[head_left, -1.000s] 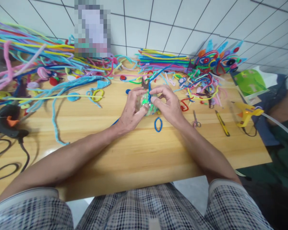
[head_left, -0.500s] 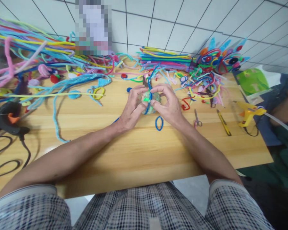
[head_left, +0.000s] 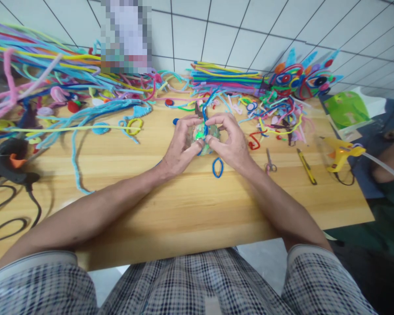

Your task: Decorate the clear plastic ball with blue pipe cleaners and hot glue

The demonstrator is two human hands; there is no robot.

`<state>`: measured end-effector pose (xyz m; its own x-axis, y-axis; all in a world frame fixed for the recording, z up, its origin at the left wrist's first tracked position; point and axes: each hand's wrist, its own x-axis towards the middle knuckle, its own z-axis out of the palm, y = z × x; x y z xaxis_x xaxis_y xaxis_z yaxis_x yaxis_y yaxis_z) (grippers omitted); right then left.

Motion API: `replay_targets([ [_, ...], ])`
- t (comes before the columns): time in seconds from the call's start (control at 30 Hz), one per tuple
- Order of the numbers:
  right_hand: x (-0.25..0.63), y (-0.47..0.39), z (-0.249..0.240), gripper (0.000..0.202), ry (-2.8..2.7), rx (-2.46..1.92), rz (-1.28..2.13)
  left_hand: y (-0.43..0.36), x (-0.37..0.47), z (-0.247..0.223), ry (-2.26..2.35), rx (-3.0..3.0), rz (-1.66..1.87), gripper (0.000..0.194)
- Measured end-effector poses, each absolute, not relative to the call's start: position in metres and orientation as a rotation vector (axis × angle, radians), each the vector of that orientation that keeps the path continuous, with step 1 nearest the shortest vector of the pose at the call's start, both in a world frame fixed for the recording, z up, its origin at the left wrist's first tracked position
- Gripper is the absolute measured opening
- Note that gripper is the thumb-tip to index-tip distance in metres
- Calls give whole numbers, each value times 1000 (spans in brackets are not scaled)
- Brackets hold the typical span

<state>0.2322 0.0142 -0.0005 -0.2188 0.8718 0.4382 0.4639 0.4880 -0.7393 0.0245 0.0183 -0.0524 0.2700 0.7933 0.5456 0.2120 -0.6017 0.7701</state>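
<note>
Beyond a blue loop (head_left: 217, 168) on the tabletop (head_left: 184, 210), steadies a translucent round object (head_left: 199, 132) with left grip (head_left: 183, 142) curled at its side; with right grip (head_left: 230, 139), pinches a blue stem (head_left: 205, 114) against it, apparently for alignment. Behind, bundled stems (head_left: 226, 79).

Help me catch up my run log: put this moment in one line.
left hand: holding round greenish object | right hand: holding its other side | blue strip: against object, far end free | blue loop: on table
</note>
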Motion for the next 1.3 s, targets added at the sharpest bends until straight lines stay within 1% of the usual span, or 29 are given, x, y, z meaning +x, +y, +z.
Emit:
replay_targets([
  [0.27,234,15,2,26,-1840,-1103,630,19,25,-54,874,1950,1367,46],
  [0.5,237,19,5,14,-1819,-1069,713,15,24,-50,896,1971,1335,41],
  [0.7,238,19,5,16,-1837,-1070,696,15,24,-51,902,1963,1321,41],
  [0.83,237,17,6,22,-1862,-1074,669,15,24,-53,886,1952,1322,45],
  [0.93,235,15,6,25,-1859,-1100,654,15,24,-52,871,1949,1346,43],
  [1.13,237,18,4,23,-1843,-1094,706,14,24,-50,911,1965,1316,42],
  [1.3,239,19,2,26,-1865,-1064,691,17,24,-54,850,1959,1371,46],
])
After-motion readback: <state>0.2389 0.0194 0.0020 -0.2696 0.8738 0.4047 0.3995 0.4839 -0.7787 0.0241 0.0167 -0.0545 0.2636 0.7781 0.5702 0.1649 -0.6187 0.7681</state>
